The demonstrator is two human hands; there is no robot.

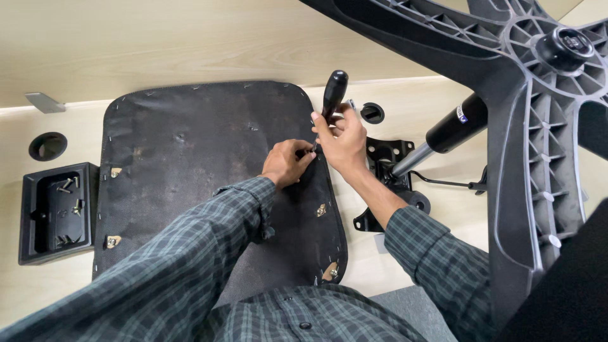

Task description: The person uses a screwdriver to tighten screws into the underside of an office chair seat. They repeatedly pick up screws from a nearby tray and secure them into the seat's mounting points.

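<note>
Right hand [345, 142] shut tight on black-handled screwdriver [334, 95], standing upright, tip down at seat pad [190, 164] edge. Left hand [286, 163] pinching something small there, maybe a screw. Black tray [28, 218] on bench [443, 221], holding loose screws [69, 196].

One small label [462, 114] only: white with a blue mark, wrapped around the black gas cylinder [455, 126], near its upper end, just below the chair base [506, 120]. Print too small to make out.
</note>
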